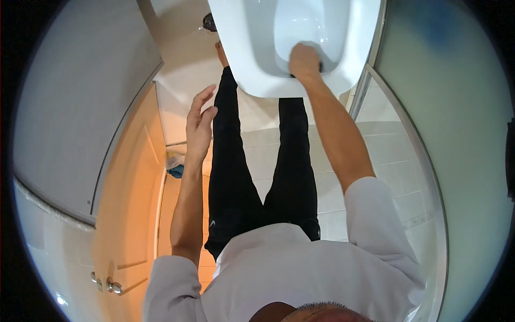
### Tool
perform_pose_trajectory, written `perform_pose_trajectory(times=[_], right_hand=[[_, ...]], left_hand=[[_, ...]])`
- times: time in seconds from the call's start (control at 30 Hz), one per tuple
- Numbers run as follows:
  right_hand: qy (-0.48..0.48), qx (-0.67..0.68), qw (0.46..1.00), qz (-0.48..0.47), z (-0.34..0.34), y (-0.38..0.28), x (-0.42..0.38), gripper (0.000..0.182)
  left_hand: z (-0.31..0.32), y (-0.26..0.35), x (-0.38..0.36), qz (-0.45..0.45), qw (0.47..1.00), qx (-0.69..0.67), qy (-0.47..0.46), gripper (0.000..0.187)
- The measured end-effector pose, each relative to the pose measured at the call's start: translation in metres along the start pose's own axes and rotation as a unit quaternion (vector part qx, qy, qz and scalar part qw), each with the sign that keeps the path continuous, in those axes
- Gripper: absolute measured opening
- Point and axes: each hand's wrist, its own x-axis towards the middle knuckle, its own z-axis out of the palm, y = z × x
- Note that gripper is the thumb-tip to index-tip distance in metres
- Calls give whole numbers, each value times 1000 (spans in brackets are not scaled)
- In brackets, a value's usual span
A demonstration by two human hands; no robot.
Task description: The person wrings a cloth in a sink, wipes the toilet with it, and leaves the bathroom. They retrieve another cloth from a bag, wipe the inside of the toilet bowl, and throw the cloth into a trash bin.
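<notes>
My right hand (304,60) reaches down into a white washbasin (351,70), its fingers closed. Dark edges of a small object (321,66) show beside and under this hand, against the inner wall at the near end of the bowl. Most of that object is covered, so its kind cannot be made out. To the left of the basin, my left hand (200,122) hangs in the air beside my leg. Its fingers are loosely bent and apart, with nothing in them.
A frosted glass panel (450,134) with a metal frame stands at the right. At the left is a wooden door (131,177) with a metal knob (114,286). Below the basin, a dark item (208,22) lies near my foot. A bag (175,161) sits near the door.
</notes>
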Motion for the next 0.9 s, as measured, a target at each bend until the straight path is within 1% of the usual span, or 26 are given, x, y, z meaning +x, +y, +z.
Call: perform_pose_trajectory(times=[0.07,0.1,0.13,0.17,0.2,0.23,0.27,0.3,0.33,0.37,0.4,0.43,0.47,0.5,0.57,0.63,0.67,0.7,0.73,0.77,0.8,0.83,0.87,0.9], right_hand=[[60,138,988,-18,22,-45,26,22],[111,201,973,0,20,-68,43,23],[160,263,951,24,12,-81,59,24],[223,494,840,6,-5,-81,79,25],[276,689,671,-15,-21,-81,100,26],[263,736,620,-62,-31,-63,117,31],[246,779,566,-113,-43,-39,127,42],[261,674,686,-82,-73,-30,92,33],[269,550,789,-45,-100,-24,42,30],[260,368,891,-61,-95,-10,21,27],[244,169,952,-77,-83,3,10,24],[176,87,979,-58,-64,14,7,27],[106,5,994,-37,-46,23,7,30],[107,3,994,-37,-33,26,10,30],[10,25,998,50,-11,24,19,31],[132,103,985,-38,2,-2,46,29],[221,237,944,-64,-6,-22,54,29],[319,310,888,-116,-4,-27,77,30],[343,350,866,-95,-20,-33,80,30],[368,349,858,-77,-38,-34,81,30],[382,288,876,-54,-52,-26,69,29],[376,193,906,-26,-63,-15,51,29],[358,119,926,-6,-71,-6,28,29],[320,32,947,15,-71,4,4,31]], left_hand=[[-13,-21,0,-43,999,21,21,48],[-13,-26,-2,-64,998,14,23,44],[-13,-32,-5,-69,997,14,19,44],[-11,-38,-9,-72,997,-11,1,43],[-8,-41,-10,-71,997,-37,-16,42],[-6,-40,-17,-62,997,-44,-24,40],[-3,-37,-23,-71,995,-66,-18,41],[-2,-39,-24,-60,995,-73,-26,40],[0,-43,-29,-51,995,-80,-38,38],[2,-49,-34,-54,994,-84,-41,38],[4,-55,-35,-62,993,-91,-43,35],[7,-58,-29,-64,992,-100,-45,33],[10,-55,-24,-57,992,-103,-44,33],[11,-51,-23,-60,992,-102,-42,30],[11,-45,-25,-68,992,-95,-39,28],[15,-39,-21,-73,988,-131,-22,27],[18,-38,-18,-75,988,-129,-23,27],[21,-39,-17,-61,990,-129,-24,26],[23,-39,-17,-46,991,-125,-26,26],[23,-36,-17,-43,991,-121,-31,26],[23,-31,-19,-52,993,-97,-35,25],[23,-29,-24,-64,994,-75,-39,24],[22,-31,-26,-68,994,-75,-41,24],[23,-36,-25,-59,993,-92,-36,24]])
